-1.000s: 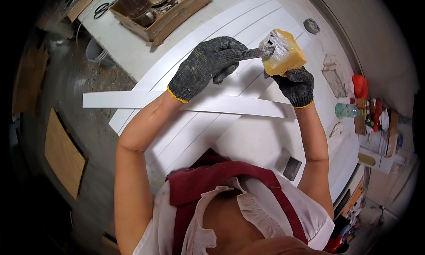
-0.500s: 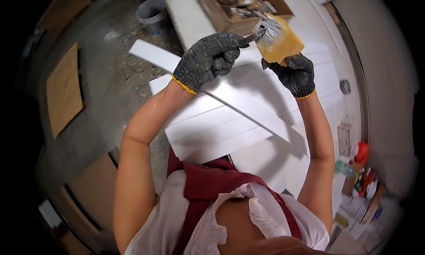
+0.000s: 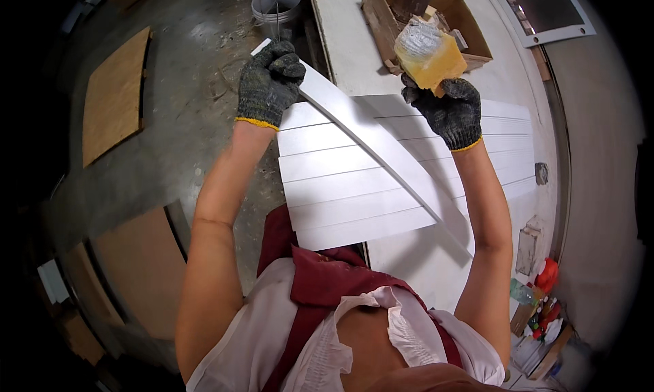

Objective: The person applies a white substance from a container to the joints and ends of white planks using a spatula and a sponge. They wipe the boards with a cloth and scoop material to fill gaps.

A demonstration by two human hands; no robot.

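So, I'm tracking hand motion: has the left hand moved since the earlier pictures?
Yes: the left hand has moved leftward, away from the yellow block and closer to the grey bucket.

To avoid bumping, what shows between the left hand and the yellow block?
In the head view: the white strip, a dark gap, white table, then the wooden box.

White strip point(image 3: 385, 145) partly behind left hand point(image 3: 268, 85), yellow block point(image 3: 439, 59) partly behind right hand point(image 3: 451, 114)

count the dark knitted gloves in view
2: one dark knitted glove on the left hand, at one end of the long flat white strip; the other glove on the right hand, holding the silver-smeared yellow block. More could be hidden.
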